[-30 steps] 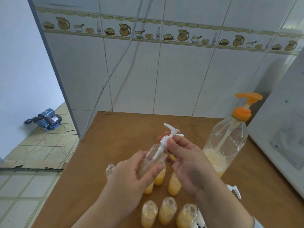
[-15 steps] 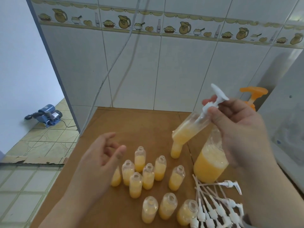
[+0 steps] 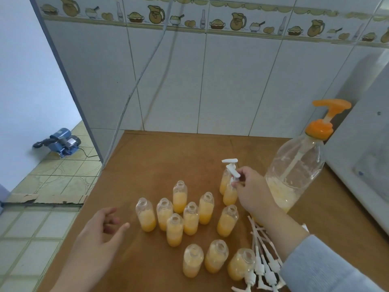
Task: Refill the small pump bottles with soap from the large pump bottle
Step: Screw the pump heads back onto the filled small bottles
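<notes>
R hand (image 3: pixel 252 188), centre-right of frame: fingers pinch the white pump head of a small clear plastic pump bottle w/ yellow soap (image 3: pixel 229 193), which stands upright on the brown wooden worktop (image 3: pixel 168 157). A 2nd capped small bottle (image 3: pixel 224 182) is just behind it, touching or nearly so, can't tell which. L hand (image 3: pixel 101 234), lower left: fingers loosely spread, thumb out, holds nothing, over the worktop's left edge.

Large clear plastic pump bottle w/ orange pump (image 3: pixel 294 173), right of frame, upright, yellow soap only in the bottom part, just right of the R hand.

Uncapped small clear bottles, part-filled yellow: cluster of seven (image 3: pixel 190 216) centre frame, row of three (image 3: pixel 216 259) below it near the bottom edge. All upright.

Pile of loose white pump heads w/ dip tubes (image 3: pixel 263 264) lying flat, bottom right, beside the row of three, partly under the grey-blue sleeve (image 3: pixel 320 268).

Bkgd: white tiled wall w/ jug-pattern border (image 3: pixel 231 81); blue water pump (image 3: pixel 61 142) on the tiled floor, left of frame.
</notes>
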{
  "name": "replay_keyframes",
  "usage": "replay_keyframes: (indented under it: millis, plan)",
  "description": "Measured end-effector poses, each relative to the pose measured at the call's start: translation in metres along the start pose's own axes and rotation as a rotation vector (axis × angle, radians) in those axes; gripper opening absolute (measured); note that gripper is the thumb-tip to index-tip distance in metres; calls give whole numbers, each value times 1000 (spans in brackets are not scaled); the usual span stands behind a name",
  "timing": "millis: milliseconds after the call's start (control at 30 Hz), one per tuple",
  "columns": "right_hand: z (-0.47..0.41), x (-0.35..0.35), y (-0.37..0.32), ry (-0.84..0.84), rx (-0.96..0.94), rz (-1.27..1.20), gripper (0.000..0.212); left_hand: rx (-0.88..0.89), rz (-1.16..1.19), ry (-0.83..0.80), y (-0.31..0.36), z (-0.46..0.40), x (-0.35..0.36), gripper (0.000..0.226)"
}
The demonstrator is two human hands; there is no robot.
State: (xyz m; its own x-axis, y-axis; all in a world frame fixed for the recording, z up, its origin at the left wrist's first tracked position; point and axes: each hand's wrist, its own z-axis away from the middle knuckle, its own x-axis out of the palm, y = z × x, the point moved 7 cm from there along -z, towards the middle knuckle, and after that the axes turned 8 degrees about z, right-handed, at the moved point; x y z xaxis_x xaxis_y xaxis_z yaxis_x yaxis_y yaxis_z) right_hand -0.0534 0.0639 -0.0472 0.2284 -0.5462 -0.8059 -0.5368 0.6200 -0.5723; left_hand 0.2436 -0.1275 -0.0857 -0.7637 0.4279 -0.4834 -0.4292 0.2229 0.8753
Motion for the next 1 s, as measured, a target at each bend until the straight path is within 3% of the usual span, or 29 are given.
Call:
replay_keyframes:
  millis: [167,300,433,500,633,733,900,1000]
  plan:
    - [-8,4,12,39,46,-22,13,-33,-33,-29,-5,6,0,36]
    - [1,-9,9,54,42,2,41,-49,-48,-40,-8,9,-1,35]
    - [37,-41,-4,55,-201,117,33,-69,-51,-25,-13,8,-4,35]
    - [61,-42,4,-96,-261,251,33,-71,-47,-8,-15,7,-8,35]
    - [102,1,40,-567,-324,389,36,-72,-52,4,-18,6,-11,35]
    - [114,36,67,-714,-336,464,37,-87,-47,-17,-19,6,-9,36]
    - [118,52,90,-485,-350,615,47,-68,-55,-49,-20,4,-3,36]
    - [130,49,84,-421,-373,596,36,-73,-24,-72,-24,2,4,35]
